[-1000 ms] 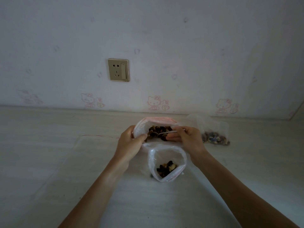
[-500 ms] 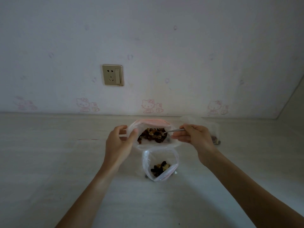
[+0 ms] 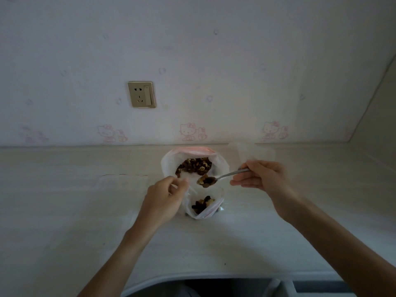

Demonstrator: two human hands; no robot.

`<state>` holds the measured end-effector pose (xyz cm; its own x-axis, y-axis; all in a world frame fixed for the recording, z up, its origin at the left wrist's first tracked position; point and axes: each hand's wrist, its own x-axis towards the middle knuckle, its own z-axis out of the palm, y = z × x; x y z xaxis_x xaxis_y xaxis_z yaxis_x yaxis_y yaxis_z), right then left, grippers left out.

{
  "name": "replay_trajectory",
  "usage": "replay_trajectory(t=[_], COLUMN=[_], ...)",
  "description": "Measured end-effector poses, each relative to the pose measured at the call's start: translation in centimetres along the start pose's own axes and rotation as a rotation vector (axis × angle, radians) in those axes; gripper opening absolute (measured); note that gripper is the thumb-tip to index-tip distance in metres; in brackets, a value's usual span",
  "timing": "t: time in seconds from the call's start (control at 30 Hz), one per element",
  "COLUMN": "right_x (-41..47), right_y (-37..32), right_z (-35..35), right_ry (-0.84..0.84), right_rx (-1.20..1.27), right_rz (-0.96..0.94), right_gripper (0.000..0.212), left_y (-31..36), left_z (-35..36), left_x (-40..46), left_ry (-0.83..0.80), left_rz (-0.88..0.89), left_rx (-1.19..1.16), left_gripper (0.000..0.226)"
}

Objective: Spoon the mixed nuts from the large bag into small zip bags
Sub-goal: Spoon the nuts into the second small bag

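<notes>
both forearms are bare up to the bottom edge of the view, with no sleeve showing. the left hand (image 3: 165, 195) and right hand (image 3: 262, 175) wear no gloves, rings, watch or bracelet. fingernails are short and unpainted as far as the dim light shows.

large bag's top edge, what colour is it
Pink: a pink strip runs along the large bag's top edge, clearest in the head view.

Head camera looks down over counter (image 3: 64, 211) toward wall (image 3: 214, 61).
</notes>
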<state>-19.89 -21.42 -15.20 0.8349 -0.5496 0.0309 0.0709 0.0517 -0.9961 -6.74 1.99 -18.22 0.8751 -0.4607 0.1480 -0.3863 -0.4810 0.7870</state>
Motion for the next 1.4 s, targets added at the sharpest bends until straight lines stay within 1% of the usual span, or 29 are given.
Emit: replay_trajectory(t=[0.07,0.1,0.17,0.27,0.37,0.4,0.47,0.53,0.6,0.7,0.8,0.87,0.93,1.0,1.03,1.1,1.13,1.17,1.23,1.3,1.33,1.4], right_x=[-0.4,-0.5,-0.8,-1.6,-3.0,-3.4,-3.7,-3.8,-3.5,-2.6,-1.2,-0.2,0.9,2.2,2.8,4.1,4.7,5.3,6.3,7.1,7.4,7.9], right_y=[0.6,0.8,1.1,0.6,-0.6,-0.8,-1.2,-1.4,-1.5,-1.4,-0.9,-0.7,-0.5,-0.2,0.0,0.5,0.8,1.0,1.6,2.1,2.4,3.2], right_z=[-0.3,-0.4,-0.5,-0.6,-0.8,-0.7,-0.4,-0.2,-0.1,0.3,1.0,1.3,1.8,2.4,2.8,3.5,3.9,4.3,5.1,5.9,6.2,6.7], right_ry=[-0.012,-0.018,-0.025,-0.043,-0.122,-0.157,-0.192,-0.177,-0.133,-0.052,-0.02,-0.025,-0.033,-0.038,-0.042,-0.052,-0.056,-0.063,-0.083,-0.111,-0.121,-0.12], right_rx=[-0.044,-0.083,-0.207,-0.488,-0.874,-0.969,-1.07,-1.035,-0.902,-0.627,-0.333,-0.182,-0.105,-0.064,-0.042,-0.017,-0.016,-0.016,-0.013,-0.004,-0.002,0.0], right_rz=[-0.01,-0.034,-0.142,-0.418,-0.837,-0.938,-1.025,-1.043,-0.979,-0.732,-0.499,-0.355,-0.253,-0.189,-0.16,-0.114,-0.095,-0.076,-0.032,0.014,0.033,0.061], right_gripper=[0.03,0.029,0.026,0.021,0.021,0.024,0.033,0.03,0.022,0.02,0.02,0.023,0.025,0.026,0.027,0.028,0.028,0.028,0.028,0.028,0.027,0.025], left_y=[0.2,0.2,0.3,0.4,0.3,0.3,0.2,0.1,0.0,0.0,-0.2,-0.3,-0.5,-0.8,-0.9,-1.0,-0.8,-0.7,-0.5,-0.9,-1.1,-1.4], left_z=[0.1,0.2,0.2,0.0,-0.2,-0.2,-0.2,-0.3,-0.4,-0.6,-1.2,-1.8,-2.2,-2.4,-2.4,-2.2,-2.0,-1.7,-1.2,-0.6,-0.4,-0.2], left_x=[0.0,0.0,0.1,0.3,0.7,0.7,0.9,0.9,1.0,1.1,1.6,2.3,3.5,5.1,6.0,8.0,8.9,9.7,10.7,11.2,11.1,10.7], left_ry=[0.02,0.029,0.045,0.063,0.072,0.072,0.081,0.097,0.103,0.105,0.119,0.194,0.323,0.386,0.361,0.22,0.14,0.074,-0.001,0.02,0.049,0.103], left_rz=[0.024,0.041,0.076,0.127,0.155,0.159,0.161,0.163,0.159,0.142,0.142,0.121,0.098,0.064,0.032,-0.06,-0.112,-0.158,-0.207,-0.179,-0.138,-0.039], left_rx=[-0.013,-0.016,-0.031,-0.024,0.014,0.03,0.059,0.082,0.092,0.08,0.011,-0.036,-0.052,-0.017,0.027,0.131,0.177,0.213,0.234,0.206,0.208,0.227], left_gripper=[0.019,0.014,0.008,0.007,0.008,0.008,0.008,0.006,0.005,0.007,0.01,0.012,0.018,0.036,0.05,0.077,0.084,0.083,0.061,0.029,0.022,0.024])
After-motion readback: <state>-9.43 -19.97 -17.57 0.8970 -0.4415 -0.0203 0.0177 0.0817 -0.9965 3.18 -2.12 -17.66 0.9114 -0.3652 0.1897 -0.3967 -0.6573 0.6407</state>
